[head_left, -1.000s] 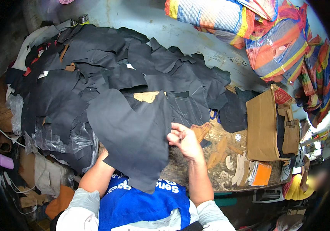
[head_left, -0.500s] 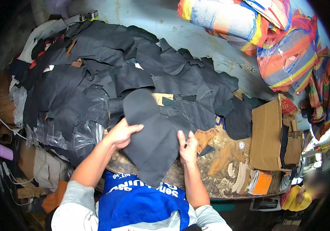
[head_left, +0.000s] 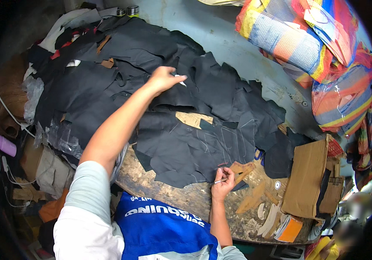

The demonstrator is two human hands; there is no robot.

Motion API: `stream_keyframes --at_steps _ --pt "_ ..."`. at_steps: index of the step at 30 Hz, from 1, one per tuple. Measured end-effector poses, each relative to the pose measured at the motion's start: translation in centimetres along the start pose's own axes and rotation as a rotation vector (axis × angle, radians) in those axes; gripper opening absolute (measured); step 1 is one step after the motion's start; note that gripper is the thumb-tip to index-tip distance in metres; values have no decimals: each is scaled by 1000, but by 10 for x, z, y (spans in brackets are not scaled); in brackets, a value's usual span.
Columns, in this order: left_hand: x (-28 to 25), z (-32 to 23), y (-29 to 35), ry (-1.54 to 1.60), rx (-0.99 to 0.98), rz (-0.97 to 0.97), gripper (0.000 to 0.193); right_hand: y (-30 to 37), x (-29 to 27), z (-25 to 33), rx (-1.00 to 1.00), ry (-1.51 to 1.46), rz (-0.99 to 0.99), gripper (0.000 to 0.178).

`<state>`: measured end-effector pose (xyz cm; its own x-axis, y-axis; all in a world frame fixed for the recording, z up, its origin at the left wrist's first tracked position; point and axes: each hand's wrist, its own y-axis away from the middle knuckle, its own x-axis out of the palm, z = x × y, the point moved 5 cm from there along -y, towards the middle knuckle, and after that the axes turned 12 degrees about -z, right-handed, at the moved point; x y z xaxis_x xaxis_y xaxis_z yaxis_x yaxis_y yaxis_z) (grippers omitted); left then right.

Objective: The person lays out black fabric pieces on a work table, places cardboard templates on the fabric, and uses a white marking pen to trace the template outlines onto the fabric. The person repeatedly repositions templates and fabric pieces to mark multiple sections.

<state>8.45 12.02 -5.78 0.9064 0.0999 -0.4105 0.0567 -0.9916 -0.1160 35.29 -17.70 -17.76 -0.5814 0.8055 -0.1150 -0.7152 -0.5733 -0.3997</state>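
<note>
My left hand [head_left: 165, 81] is stretched out over the heap of black leather pieces [head_left: 138, 43], its thumb and forefinger apart beside a small white scrap [head_left: 180, 82]. Whether the fingertips touch the leather is hard to see. Between the fingers of my right hand [head_left: 223, 183] is a thin silver pen [head_left: 219, 181], close to the near edge of the flat leather [head_left: 175, 149]. Pale drawn lines cross the right part of that leather. Just beyond my right hand lies a tan cut-out pattern piece [head_left: 241, 170].
On the worn wooden bench [head_left: 151, 186], a cardboard box [head_left: 304, 180] stands at the right, near an orange-covered booklet [head_left: 290, 229] and pale curved strips [head_left: 269, 222]. Colourful woven sacks [head_left: 290, 39] hang at upper right. Another person [head_left: 324, 249] is at lower right.
Both hands were holding up a black leather piece; they have let it go, and it rests on the bench. My left hand has moved far forward, and my right hand lower.
</note>
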Motion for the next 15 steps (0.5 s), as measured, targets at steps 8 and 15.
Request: stream_keyframes --at_steps 8,15 --pt "-222 86 139 -1052 -76 -487 85 0 2 4 -62 91 21 19" --pt "-230 117 207 -760 -167 -755 77 2 4 -2 -63 176 71 20"
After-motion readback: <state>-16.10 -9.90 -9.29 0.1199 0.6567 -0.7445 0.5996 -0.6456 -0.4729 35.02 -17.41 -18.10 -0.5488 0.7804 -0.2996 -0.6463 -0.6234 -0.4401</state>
